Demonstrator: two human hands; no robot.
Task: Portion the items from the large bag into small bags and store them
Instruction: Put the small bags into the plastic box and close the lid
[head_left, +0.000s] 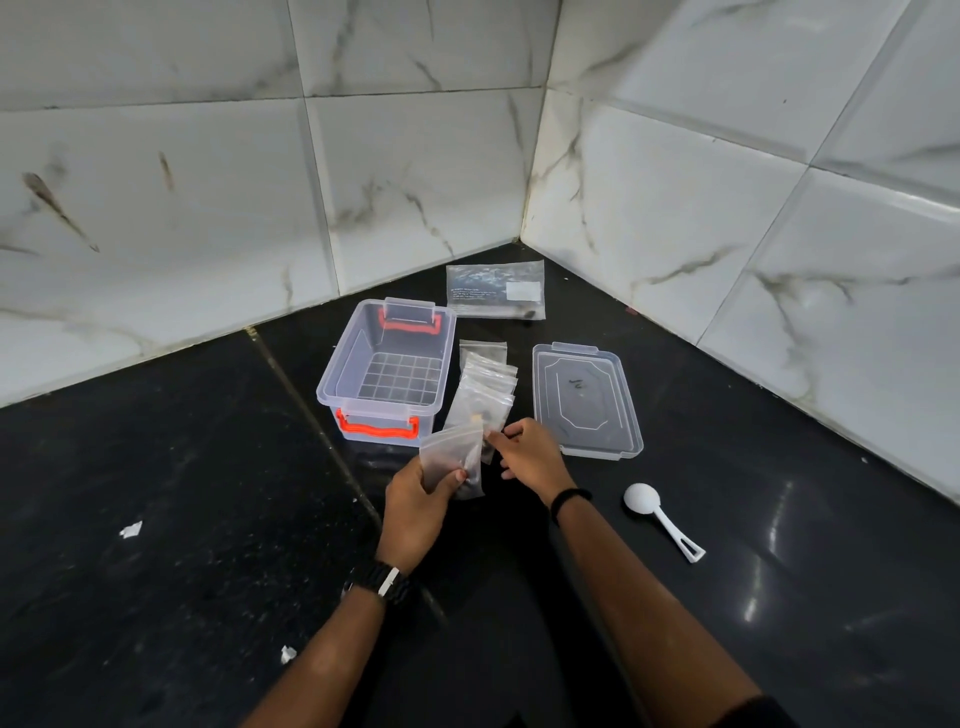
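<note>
One large bag (495, 289) at twelve o'clock, perhaps five small bags (485, 387), left hand (415, 501) pinching one filled bag (453, 462), right hand (532, 454) fingers curled, touching the pile.

Evenly bright, glare streaks on glossy black counter (779, 571), wide-angle edge bending

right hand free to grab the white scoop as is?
Probably yes. The right hand only touches the pile of small bags, and the white scoop lies alone on the counter beside that forearm, nothing between.
</note>
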